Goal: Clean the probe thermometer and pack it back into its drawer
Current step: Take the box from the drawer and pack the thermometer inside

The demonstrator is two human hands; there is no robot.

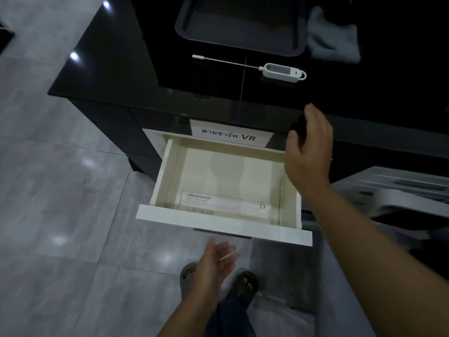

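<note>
a: head view, drawer (213, 222) pulled out from the black cabinet (116, 69), white inside. where's the thermometer?

b: probe thermometer (281, 72) lies flat on the cabinet top, probe pointing left, cap on the tip, white body to the right. nobody touching it. well apart from the drawer.

a: hands?

b: right hand (308, 152) over the drawer's right back corner, fingers loosely curled, holding nothing. left hand (216, 259) below the drawer front, palm spread, empty, a bit blurred.

a: anything in the drawer?

b: white box (226, 203) with thai print lying flat against the front wall. rest of the floor bare.

a: other stuff on top?

b: dark tray (240, 45) behind the thermometer, grey cloth (332, 40) crumpled just right of the tray. paper label (228, 135) reading "vr" above the drawer. sandalled feet (218, 280) on grey tiles.
</note>
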